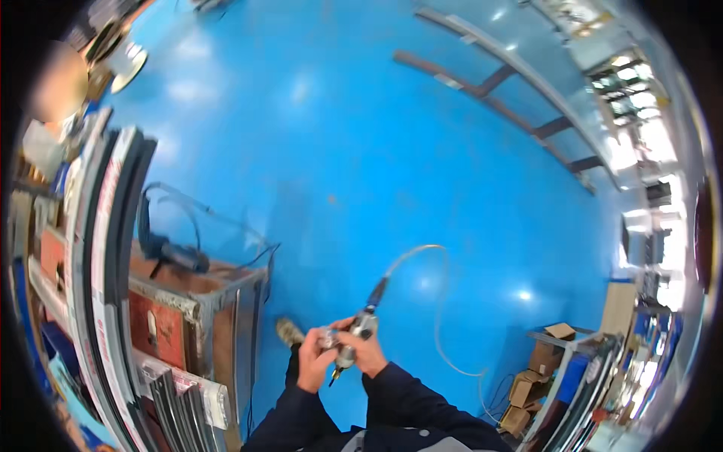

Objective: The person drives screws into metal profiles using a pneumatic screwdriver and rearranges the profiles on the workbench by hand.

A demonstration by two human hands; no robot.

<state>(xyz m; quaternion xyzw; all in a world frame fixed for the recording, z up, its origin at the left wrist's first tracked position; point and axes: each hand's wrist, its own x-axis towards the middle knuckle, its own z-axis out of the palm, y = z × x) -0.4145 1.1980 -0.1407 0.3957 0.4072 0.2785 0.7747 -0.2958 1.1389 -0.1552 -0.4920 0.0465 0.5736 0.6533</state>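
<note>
Left hand [310, 363]: fingers curled in, closed on a small shiny part [327, 339]; can't tell if it's attached to the tool.
Right hand [367, 355]: wrapped round the handheld tool [365, 325], fingers mostly closed.
Forearms: dark-sleeved, angled inward.
Tool: in front of the body, over blue floor [354, 151], tilted, hose [437, 324] trailing right.

Left hand [310, 367] and right hand [368, 355] curled, close together; dark-sleeved forearms [416, 403] slant inward from lower edge.

Cabinet [157, 324] left of handheld tool [365, 326]; cardboard boxes [523, 389] off to right.
</note>
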